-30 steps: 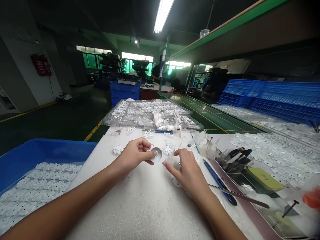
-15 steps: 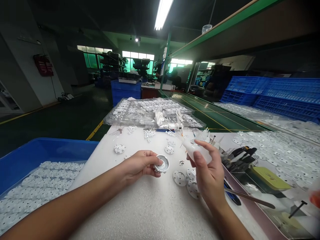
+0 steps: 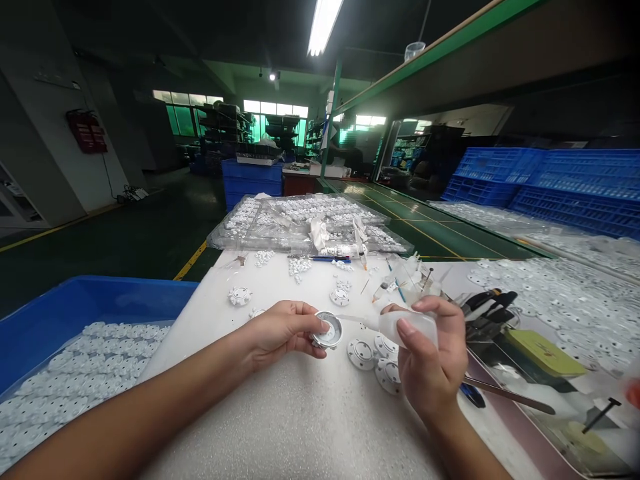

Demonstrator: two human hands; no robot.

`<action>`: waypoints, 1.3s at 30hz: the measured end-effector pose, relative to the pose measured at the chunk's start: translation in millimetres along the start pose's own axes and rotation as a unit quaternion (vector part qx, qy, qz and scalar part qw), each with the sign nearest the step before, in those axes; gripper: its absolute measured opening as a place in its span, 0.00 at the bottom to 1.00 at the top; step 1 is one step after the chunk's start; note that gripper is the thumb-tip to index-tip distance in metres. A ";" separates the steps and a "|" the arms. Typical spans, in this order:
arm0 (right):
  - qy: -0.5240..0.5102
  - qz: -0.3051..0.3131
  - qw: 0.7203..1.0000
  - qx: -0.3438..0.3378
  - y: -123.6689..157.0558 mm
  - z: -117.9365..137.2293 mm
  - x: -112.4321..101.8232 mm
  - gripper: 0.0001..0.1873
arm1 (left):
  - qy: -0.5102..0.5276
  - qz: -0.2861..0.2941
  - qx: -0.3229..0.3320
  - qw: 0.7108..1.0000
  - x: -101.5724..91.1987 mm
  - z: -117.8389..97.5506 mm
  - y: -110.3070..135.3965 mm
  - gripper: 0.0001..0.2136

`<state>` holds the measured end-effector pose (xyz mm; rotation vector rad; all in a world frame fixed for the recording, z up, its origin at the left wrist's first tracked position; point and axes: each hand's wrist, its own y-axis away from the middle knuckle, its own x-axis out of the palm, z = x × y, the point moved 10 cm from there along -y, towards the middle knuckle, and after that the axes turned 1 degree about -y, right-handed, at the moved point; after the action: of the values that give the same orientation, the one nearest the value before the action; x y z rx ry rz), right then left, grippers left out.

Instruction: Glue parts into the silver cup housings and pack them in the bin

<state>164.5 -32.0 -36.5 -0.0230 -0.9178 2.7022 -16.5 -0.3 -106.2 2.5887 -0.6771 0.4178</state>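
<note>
My left hand [image 3: 295, 328] pinches a small round white cup-shaped part [image 3: 331, 333] by its rim, its hollow side facing up and toward me. In my right hand [image 3: 433, 353] is a translucent white squeeze bottle [image 3: 407, 327], tipped sideways. Its thin nozzle points left and reaches the part's rim; whether it touches cannot be made out. Below the bottle lie several white discs with holes [image 3: 361, 354], partly hidden by my right hand. Another round white part [image 3: 339, 296] lies beyond, and one more [image 3: 239, 296] sits farther left on the white foam surface.
Plastic trays of white parts [image 3: 300, 217] are stacked at the far end. A blue bin [image 3: 135, 293] with parts stands at left. On the right are a tool box with a yellow-green lid [image 3: 545, 351], pliers [image 3: 483, 310] and blue crates [image 3: 580, 180].
My right hand has moved slightly right and down and turned the bottle from pointing up to sideways, bringing its nozzle to the cup-shaped part. The left hand has hardly moved.
</note>
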 end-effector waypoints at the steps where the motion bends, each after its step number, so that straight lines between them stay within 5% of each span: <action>1: 0.013 0.002 1.000 -0.009 0.8 -0.4 -0.1 0.13 | 0.000 0.000 0.001 1.000 0.2 -0.6 0.3 0.10; 10: 0.039 -0.002 0.998 -0.054 2.2 4.7 1.2 0.12 | -0.007 0.005 0.002 1.000 1.9 0.2 1.4 0.10; 39: 0.010 0.037 0.998 -0.040 6.9 6.7 9.5 0.09 | -0.022 0.021 -0.003 1.000 2.4 4.3 -0.5 0.13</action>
<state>152.8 -38.5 -34.5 -0.1022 -1.0365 2.7252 -13.5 -2.8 -109.2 2.5884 -0.7483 0.3731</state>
